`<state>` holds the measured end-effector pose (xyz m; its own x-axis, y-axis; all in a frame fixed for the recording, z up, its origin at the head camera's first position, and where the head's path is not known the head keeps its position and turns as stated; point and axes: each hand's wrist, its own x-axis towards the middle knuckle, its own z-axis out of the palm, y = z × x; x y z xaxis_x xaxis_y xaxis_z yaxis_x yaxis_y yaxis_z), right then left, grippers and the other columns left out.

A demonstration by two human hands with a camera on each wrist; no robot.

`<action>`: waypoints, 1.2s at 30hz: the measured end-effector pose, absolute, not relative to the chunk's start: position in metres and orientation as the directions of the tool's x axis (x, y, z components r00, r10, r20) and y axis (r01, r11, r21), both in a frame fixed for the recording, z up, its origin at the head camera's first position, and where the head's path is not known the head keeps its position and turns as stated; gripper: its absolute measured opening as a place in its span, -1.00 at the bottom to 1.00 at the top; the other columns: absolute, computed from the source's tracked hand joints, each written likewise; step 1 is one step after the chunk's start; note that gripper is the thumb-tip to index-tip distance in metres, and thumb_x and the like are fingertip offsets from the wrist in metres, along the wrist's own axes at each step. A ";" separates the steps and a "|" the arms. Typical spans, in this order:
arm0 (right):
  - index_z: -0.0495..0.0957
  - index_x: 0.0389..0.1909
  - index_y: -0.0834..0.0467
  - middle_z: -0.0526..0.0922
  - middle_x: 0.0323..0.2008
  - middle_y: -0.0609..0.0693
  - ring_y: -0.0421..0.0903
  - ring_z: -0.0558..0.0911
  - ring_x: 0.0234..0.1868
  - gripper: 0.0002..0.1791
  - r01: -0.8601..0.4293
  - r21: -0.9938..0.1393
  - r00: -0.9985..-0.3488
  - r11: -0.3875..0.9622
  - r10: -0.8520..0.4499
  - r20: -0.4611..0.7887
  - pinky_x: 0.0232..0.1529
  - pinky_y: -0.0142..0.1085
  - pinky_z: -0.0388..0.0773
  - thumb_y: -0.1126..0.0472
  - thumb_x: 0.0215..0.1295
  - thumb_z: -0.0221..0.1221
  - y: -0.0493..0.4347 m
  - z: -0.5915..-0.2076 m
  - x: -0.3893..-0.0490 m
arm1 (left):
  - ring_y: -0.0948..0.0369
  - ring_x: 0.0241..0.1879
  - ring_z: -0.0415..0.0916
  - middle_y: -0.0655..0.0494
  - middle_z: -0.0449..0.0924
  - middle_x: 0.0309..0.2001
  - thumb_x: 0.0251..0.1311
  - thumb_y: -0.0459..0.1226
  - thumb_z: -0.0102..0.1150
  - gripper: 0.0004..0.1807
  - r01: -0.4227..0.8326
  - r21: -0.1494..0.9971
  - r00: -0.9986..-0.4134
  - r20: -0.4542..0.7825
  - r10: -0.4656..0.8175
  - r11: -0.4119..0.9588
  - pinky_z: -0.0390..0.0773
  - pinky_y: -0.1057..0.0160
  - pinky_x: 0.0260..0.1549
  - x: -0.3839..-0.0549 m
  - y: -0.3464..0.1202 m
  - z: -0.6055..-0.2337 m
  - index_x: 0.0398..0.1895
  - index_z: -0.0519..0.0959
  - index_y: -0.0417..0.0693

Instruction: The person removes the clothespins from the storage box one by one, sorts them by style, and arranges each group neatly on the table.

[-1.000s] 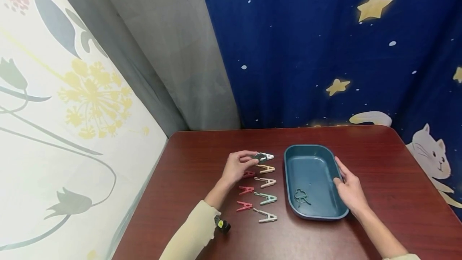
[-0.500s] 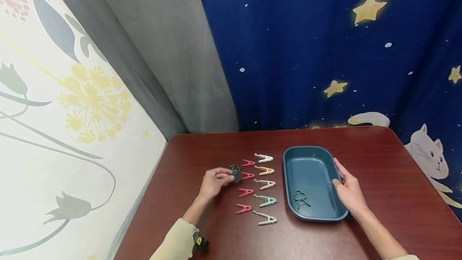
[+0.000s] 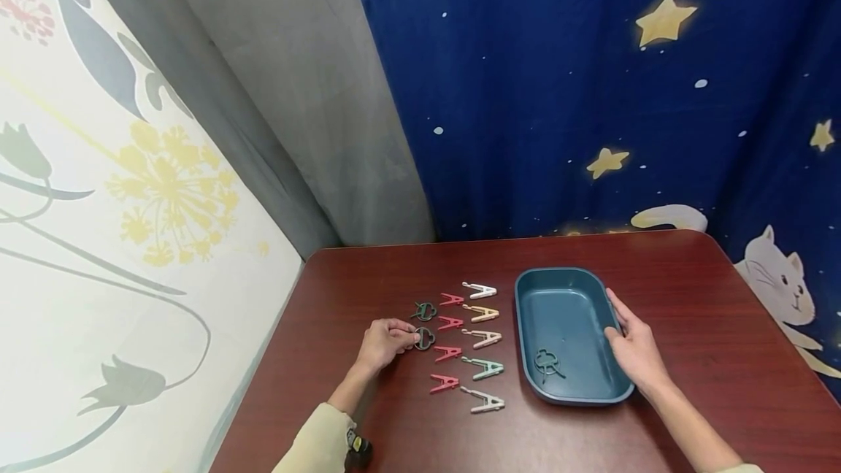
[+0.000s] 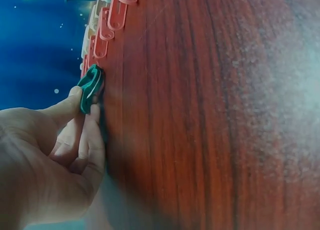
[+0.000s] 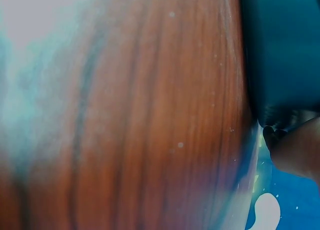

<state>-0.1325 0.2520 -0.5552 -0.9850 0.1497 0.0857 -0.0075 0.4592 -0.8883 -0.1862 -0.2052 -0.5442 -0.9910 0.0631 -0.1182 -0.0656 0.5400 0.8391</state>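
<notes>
My left hand (image 3: 384,345) pinches a dark green plant clip (image 4: 91,89) between thumb and fingers, low over the table beside the red clothespins. Just beyond it lies a second dark green clip (image 3: 425,311) of the same lobed shape. My right hand (image 3: 636,349) grips the right side of a blue rectangular tray (image 3: 522,327), thumb over the rim. Inside the tray, near its front left corner, rests another dark green clip (image 3: 547,362). In the right wrist view only part of this hand (image 5: 300,150) shows, against the tray's dark wall.
Several small red clothespins (image 3: 448,352) form a column right of my left hand. Next to them runs a column of larger ones, among them a white clothespin (image 3: 479,290), a yellow one (image 3: 482,312) and a mint green one (image 3: 484,368). A curtain (image 3: 525,93) hangs behind the table.
My left hand has moved left and toward me from beside the white clothespin, carrying the plant clip. The second green clip has come into view on the table. My right hand keeps its grip.
</notes>
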 end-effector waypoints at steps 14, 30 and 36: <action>-0.01 0.57 -0.06 0.31 0.37 0.29 0.20 0.32 0.33 -0.22 -0.013 -0.882 -0.982 0.471 0.159 0.099 -0.20 -0.70 0.21 0.42 0.37 -0.07 0.253 -0.556 -0.134 | 0.37 -0.48 0.62 0.30 0.69 -0.55 0.01 -0.11 0.52 -0.76 0.110 0.574 -0.994 0.064 0.090 0.811 0.56 -0.01 -0.17 -0.193 -0.199 -0.538 -0.35 0.72 -0.01; -0.01 0.57 -0.06 0.30 0.37 0.31 0.21 0.31 0.34 -0.21 -0.022 -0.884 -0.985 0.466 0.144 0.101 -0.23 -0.63 0.23 0.43 0.37 -0.07 0.252 -0.556 -0.132 | 0.34 -0.47 0.58 0.28 0.67 -0.53 0.01 -0.15 0.53 -0.76 0.107 0.553 -0.994 0.066 0.085 0.827 0.56 0.02 -0.23 -0.187 -0.199 -0.537 -0.33 0.70 -0.05; -0.01 0.57 -0.07 0.30 0.37 0.31 0.22 0.32 0.34 -0.22 -0.024 -0.886 -0.985 0.464 0.143 0.101 -0.23 -0.63 0.24 0.43 0.38 -0.07 0.253 -0.556 -0.133 | 0.35 -0.50 0.55 0.29 0.66 -0.53 0.02 -0.14 0.52 -0.76 0.098 0.566 -0.995 0.055 0.081 0.819 0.55 0.13 -0.34 -0.188 -0.203 -0.537 -0.32 0.70 -0.04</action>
